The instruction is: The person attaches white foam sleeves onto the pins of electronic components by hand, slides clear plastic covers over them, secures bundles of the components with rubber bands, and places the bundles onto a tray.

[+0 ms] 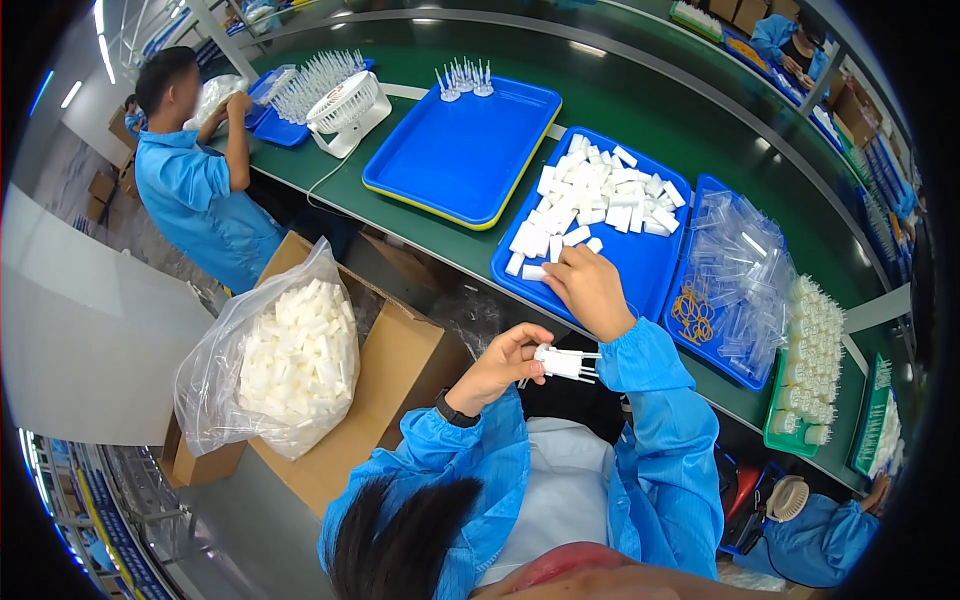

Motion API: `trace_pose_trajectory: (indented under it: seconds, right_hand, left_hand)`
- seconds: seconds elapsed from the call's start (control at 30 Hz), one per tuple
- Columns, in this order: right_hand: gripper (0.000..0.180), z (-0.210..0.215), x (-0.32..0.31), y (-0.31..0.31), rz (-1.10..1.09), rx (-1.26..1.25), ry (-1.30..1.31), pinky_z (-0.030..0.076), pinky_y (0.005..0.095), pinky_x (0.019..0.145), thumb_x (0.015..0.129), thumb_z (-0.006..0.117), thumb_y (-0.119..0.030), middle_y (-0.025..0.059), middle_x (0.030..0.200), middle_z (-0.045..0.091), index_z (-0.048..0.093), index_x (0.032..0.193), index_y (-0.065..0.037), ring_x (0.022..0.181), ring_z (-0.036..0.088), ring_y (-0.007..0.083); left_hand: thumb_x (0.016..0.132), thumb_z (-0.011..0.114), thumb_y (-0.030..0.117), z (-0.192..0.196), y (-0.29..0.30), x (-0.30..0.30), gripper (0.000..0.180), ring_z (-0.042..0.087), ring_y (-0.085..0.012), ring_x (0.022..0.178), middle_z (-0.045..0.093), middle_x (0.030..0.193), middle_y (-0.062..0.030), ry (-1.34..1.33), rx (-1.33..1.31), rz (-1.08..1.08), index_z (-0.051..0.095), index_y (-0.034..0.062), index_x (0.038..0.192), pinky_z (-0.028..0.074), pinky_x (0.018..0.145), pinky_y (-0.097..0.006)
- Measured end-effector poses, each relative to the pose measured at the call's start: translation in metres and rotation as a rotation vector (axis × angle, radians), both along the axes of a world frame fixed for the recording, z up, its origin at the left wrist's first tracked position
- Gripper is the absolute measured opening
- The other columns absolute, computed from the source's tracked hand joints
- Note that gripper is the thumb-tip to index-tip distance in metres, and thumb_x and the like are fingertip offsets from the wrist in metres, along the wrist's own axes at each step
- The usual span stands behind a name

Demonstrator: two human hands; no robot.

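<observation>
My left hand [497,368] is closed around a white plastic pronged holder [566,363]. Its round base sits at my fingertips, its thin prongs point right, and a white block appears to sit among them. My right hand [592,289] reaches over the near edge of a blue tray [640,268]. Thumb and fingers are pinched at a small white block [534,272] at that edge; the fingertips partly hide the contact. A heap of similar white blocks [590,190] fills much of this tray.
Left of it, another blue tray [450,160] bears several pronged holders [465,78]. A fan [345,105] stands beyond. Rightward are a tray of clear plastic tubes [735,265] and a green tray [790,438] of assembled pieces. A bag of white blocks [300,360] rests on a carton [405,365]. Co-workers sit nearby.
</observation>
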State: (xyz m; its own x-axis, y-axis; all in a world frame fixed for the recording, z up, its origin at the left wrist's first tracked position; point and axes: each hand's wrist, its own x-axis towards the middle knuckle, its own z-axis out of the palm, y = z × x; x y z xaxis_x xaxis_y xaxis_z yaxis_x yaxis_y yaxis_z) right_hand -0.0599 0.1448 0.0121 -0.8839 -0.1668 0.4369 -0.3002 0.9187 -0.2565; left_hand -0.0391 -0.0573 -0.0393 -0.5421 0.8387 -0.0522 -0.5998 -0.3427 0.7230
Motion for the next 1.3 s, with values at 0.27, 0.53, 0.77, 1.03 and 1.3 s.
trace_pose_trajectory:
  seconds: [0.27, 0.53, 0.77, 1.03, 1.3]
  right_hand:
    - [0.016, 0.002, 0.014, 0.026, -0.058, -0.043, -0.121, 0.049, 0.0368, 0.07, 0.074, 0.071, -0.014, 0.0079, 0.084, 0.061, 0.069, 0.088, -0.005, 0.085, 0.058, 0.0265]
    - [0.014, 0.01, 0.035, 0.05, -0.17, -0.216, -0.197, 0.048, 0.036, 0.071, 0.068, 0.074, -0.011, 0.0083, 0.082, 0.061, 0.065, 0.078, -0.005, 0.081, 0.057, 0.0256]
    - [0.015, 0.012, 0.052, 0.054, -0.207, -0.516, -0.263, 0.048, 0.0328, 0.065, 0.068, 0.076, -0.008, 0.0099, 0.077, 0.064, 0.065, 0.077, -0.003, 0.07, 0.059, 0.0237]
    - [0.018, 0.034, 0.072, 0.051, -0.027, -0.461, 0.137, 0.048, 0.0328, 0.072, 0.07, 0.077, -0.006, 0.0086, 0.085, 0.067, 0.07, 0.086, -0.003, 0.079, 0.061, 0.0242]
    - [0.022, 0.053, 0.093, 0.041, -0.039, -0.308, 0.193, 0.043, 0.0313, 0.07, 0.07, 0.076, -0.006, 0.0046, 0.09, 0.07, 0.072, 0.091, -0.009, 0.08, 0.062, 0.02]
  left_hand:
    - [0.083, 0.069, 0.002, 0.0, 0.004, -0.008, 0.039, 0.059, -0.0154, 0.105, 0.055, 0.117, -0.0053, -0.033, 0.014, 0.01, 0.05, 0.0061, 0.118, 0.053, 0.085, -0.029]
    - [0.085, 0.067, 0.003, 0.003, 0.008, -0.006, 0.034, 0.058, -0.0164, 0.107, 0.054, 0.118, -0.0056, -0.07, -0.008, 0.002, 0.051, 0.0073, 0.115, 0.054, 0.086, -0.031]
    - [0.09, 0.061, 0.006, -0.005, 0.012, 0.0, 0.03, 0.059, -0.0161, 0.104, 0.057, 0.116, -0.0065, -0.112, -0.059, 0.139, 0.052, 0.0061, 0.119, 0.054, 0.084, -0.03]
    - [0.087, 0.063, 0.003, 0.002, 0.014, -0.006, 0.041, 0.059, -0.0213, 0.109, 0.056, 0.123, -0.0123, -0.088, -0.036, 0.252, 0.05, 0.0038, 0.126, 0.056, 0.084, -0.031]
    - [0.08, 0.068, -0.005, 0.013, 0.014, -0.008, 0.037, 0.059, -0.0247, 0.109, 0.057, 0.118, -0.0146, 0.074, -0.005, 0.352, 0.057, 0.0006, 0.115, 0.058, 0.083, -0.036]
